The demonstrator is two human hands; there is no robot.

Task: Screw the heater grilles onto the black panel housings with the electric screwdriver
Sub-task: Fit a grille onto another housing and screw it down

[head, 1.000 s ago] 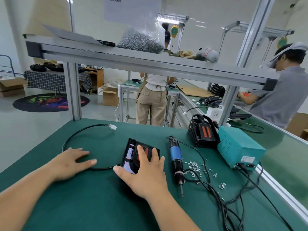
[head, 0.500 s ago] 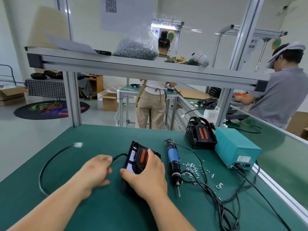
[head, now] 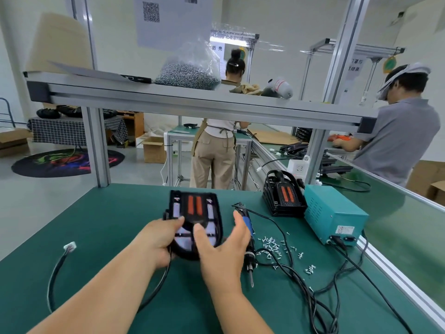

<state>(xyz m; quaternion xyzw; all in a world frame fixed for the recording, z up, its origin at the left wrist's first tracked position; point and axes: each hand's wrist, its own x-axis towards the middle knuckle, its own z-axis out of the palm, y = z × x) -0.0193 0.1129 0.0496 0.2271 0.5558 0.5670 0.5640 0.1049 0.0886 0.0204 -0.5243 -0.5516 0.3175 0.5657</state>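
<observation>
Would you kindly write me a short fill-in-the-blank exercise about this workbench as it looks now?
The left hand grips the ___ panel housing. The electric screwdriver lies on the ___ mat. Loose ___ lie scattered on the mat to the right of the electric screwdriver.
Missing words: black; green; screws.

Left hand (head: 156,239) gripping the panel housing (head: 195,213), bare green mat (head: 108,213) open left of the grip and beyond it; black cable (head: 54,278) trailing near-left; just right, electric screwdriver (head: 248,235) lying flat, then loose screws (head: 274,247), tangled cords (head: 301,285), teal power box (head: 334,215) farther right; shelf beam (head: 192,102) overhead
</observation>
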